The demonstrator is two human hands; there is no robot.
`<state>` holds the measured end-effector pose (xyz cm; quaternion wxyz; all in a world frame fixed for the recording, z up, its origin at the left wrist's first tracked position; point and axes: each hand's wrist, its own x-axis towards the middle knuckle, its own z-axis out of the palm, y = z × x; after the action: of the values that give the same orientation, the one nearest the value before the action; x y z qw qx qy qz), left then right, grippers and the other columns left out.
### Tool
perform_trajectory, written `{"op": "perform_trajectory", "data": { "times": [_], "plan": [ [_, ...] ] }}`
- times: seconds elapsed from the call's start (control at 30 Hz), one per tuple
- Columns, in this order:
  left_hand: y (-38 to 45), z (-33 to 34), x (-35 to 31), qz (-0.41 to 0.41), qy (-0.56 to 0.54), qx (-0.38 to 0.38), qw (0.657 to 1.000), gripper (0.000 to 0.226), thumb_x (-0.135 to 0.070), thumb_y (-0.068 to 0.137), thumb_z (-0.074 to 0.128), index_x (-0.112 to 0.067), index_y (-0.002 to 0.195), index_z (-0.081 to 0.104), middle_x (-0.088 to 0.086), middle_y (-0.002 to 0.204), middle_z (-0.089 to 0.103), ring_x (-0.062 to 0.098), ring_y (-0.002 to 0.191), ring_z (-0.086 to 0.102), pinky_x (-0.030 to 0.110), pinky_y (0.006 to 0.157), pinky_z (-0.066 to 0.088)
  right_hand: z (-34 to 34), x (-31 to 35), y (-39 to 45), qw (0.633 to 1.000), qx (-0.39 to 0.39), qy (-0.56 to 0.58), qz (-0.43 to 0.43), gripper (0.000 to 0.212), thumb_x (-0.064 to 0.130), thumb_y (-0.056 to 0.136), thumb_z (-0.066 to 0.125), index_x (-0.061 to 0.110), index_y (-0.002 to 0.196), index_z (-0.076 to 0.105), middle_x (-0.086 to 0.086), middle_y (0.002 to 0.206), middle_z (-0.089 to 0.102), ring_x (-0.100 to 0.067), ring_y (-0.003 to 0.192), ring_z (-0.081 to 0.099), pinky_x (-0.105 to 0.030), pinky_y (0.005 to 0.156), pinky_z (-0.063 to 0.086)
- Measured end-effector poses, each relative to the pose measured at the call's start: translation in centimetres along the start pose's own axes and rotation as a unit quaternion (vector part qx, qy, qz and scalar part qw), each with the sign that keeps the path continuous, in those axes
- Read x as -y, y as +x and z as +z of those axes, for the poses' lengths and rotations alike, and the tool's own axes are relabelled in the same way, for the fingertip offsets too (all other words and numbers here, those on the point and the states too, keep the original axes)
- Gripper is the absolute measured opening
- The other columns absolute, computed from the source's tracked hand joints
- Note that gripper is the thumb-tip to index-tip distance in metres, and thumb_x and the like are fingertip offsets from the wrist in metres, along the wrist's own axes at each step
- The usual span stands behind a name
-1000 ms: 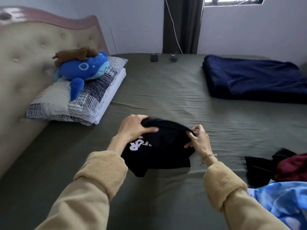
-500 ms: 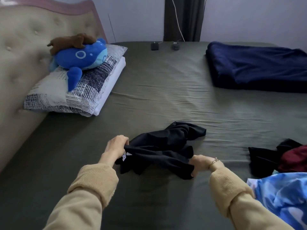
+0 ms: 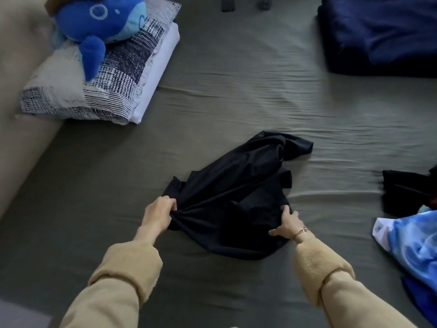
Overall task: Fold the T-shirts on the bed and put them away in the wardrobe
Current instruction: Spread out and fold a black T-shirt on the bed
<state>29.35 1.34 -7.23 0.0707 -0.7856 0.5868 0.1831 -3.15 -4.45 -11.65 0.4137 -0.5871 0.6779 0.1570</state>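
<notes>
The black T-shirt [image 3: 238, 197] is lying crumpled on the olive bed sheet [image 3: 236, 95], near the middle of the bed, with both hands at its near edge. The left hand [image 3: 158, 213] is clenching a gathered bunch of fabric, while the right hand [image 3: 287, 223] is grasping the opposite corner, thumb splayed over the cloth. Because the left grip is bunching rather than pinching a seam, the shirt is likely spreading unevenly, leaving twisted sleeves and a crooked fold; pulling hard may also be dragging the sheet into ridges. Just right of the hands, a blue tie-dye garment [image 3: 411, 247] and a dark heap [image 3: 406, 195] are being cut off by the frame edge, so their number is hard to judge. Farther off, the patterned pillow [image 3: 113, 81], blue plush toy [image 3: 99, 22] and navy blanket [image 3: 383, 31] are only partly showing, and the wardrobe is lying outside the view.
</notes>
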Motion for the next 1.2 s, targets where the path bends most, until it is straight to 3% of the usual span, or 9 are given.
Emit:
{"op": "perform_trajectory", "data": {
  "times": [0.27, 0.37, 0.47, 0.63, 0.7, 0.8, 0.9, 1.07, 1.2],
  "plan": [
    [0.7, -1.2, 1.5, -0.043, -0.010, -0.139, 0.989, 0.034, 0.016, 0.078, 0.050, -0.009, 0.098, 0.059, 0.005, 0.100, 0.055, 0.021, 0.096, 0.050, 0.028, 0.066, 0.039, -0.4, 0.9, 1.3, 0.967, -0.184, 0.175, 0.031, 0.018, 0.010, 0.088, 0.053, 0.008, 0.101, 0.065, -0.016, 0.088, 0.072, -0.024, 0.081, 0.067, -0.021, 0.072, 0.047],
    [1.0, -2.5, 0.8, -0.060, -0.050, -0.168, 0.983, 0.034, 0.016, 0.079, 0.048, -0.007, 0.102, 0.058, 0.007, 0.104, 0.055, 0.022, 0.100, 0.048, 0.030, 0.065, 0.039, -3.7, 1.7, 1.2, 0.887, -0.242, 0.393, 0.006, 0.009, 0.004, 0.092, 0.050, 0.001, 0.097, 0.057, -0.002, 0.073, 0.070, -0.027, 0.071, 0.068, -0.009, 0.050, 0.044],
    [1.9, -4.0, -0.7, -0.073, -0.098, -0.184, 0.975, 0.034, 0.016, 0.080, 0.041, -0.005, 0.103, 0.056, 0.009, 0.104, 0.056, 0.025, 0.100, 0.048, 0.030, 0.066, 0.037, -6.9, 2.7, 1.1, 0.774, -0.209, 0.594, -0.058, 0.019, 0.001, 0.097, 0.043, 0.013, 0.082, 0.043, -0.009, 0.087, 0.055, -0.013, 0.047, 0.066, -0.018, 0.048, 0.054],
    [3.9, -7.3, -4.2, -0.052, -0.166, -0.066, 0.982, 0.012, 0.001, 0.086, 0.037, -0.007, 0.095, 0.038, 0.017, 0.108, 0.052, 0.034, 0.094, 0.048, 0.036, 0.074, 0.035, -14.1, 3.2, -1.4, 0.720, -0.249, 0.642, -0.086, 0.019, 0.002, 0.089, 0.054, 0.015, 0.075, 0.050, -0.007, 0.076, 0.056, -0.002, 0.047, 0.063, -0.014, 0.046, 0.047],
    [4.1, -8.4, -5.6, -0.017, -0.108, -0.054, 0.993, 0.015, -0.015, 0.089, 0.046, -0.009, 0.099, 0.037, 0.015, 0.112, 0.053, 0.034, 0.105, 0.048, 0.037, 0.081, 0.033, -15.4, 2.4, -2.0, 0.734, -0.234, 0.634, -0.061, 0.015, 0.019, 0.085, 0.064, 0.011, 0.074, 0.057, -0.005, 0.074, 0.057, -0.010, 0.059, 0.060, -0.021, 0.053, 0.049],
    [4.2, -8.7, -6.7, 0.000, -0.045, -0.030, 0.999, 0.031, -0.034, 0.092, 0.046, -0.008, 0.108, 0.040, 0.010, 0.120, 0.053, 0.028, 0.116, 0.046, 0.038, 0.093, 0.032, -14.5, 0.2, -1.2, 0.852, -0.185, 0.488, -0.039, 0.032, 0.030, 0.077, 0.075, 0.008, 0.098, 0.066, -0.007, 0.093, 0.063, -0.019, 0.090, 0.059, -0.029, 0.071, 0.047],
    [4.1, -8.0, -6.6, -0.008, -0.032, 0.006, 0.999, 0.035, -0.041, 0.094, 0.038, -0.009, 0.108, 0.044, 0.007, 0.119, 0.053, 0.026, 0.115, 0.046, 0.040, 0.094, 0.031, -12.5, -1.9, -0.4, 0.937, -0.140, 0.314, -0.066, 0.014, 0.026, 0.085, 0.067, 0.014, 0.094, 0.070, -0.002, 0.087, 0.065, -0.018, 0.093, 0.058, -0.026, 0.076, 0.042],
    [3.8, -6.5, -5.1, 0.014, 0.084, 0.074, 0.994, 0.029, -0.025, 0.100, 0.022, -0.015, 0.110, 0.049, 0.005, 0.120, 0.051, 0.025, 0.112, 0.047, 0.041, 0.081, 0.026, -11.1, -3.8, 0.1, 0.917, -0.187, 0.337, -0.100, 0.027, 0.022, 0.095, 0.052, 0.008, 0.075, 0.063, -0.007, 0.078, 0.060, -0.021, 0.083, 0.053, -0.031, 0.076, 0.038],
    [2.9, -5.4, -5.3, -0.032, 0.046, 0.155, 0.986, 0.011, -0.025, 0.094, 0.039, -0.019, 0.097, 0.047, 0.002, 0.113, 0.058, 0.023, 0.109, 0.051, 0.041, 0.101, 0.027, -9.9, -4.9, 0.2, 0.930, -0.151, 0.327, -0.072, 0.051, 0.030, 0.100, 0.040, -0.017, 0.090, 0.059, -0.020, 0.090, 0.067, -0.033, 0.091, 0.060, -0.041, 0.087, 0.044]
  ]
}}
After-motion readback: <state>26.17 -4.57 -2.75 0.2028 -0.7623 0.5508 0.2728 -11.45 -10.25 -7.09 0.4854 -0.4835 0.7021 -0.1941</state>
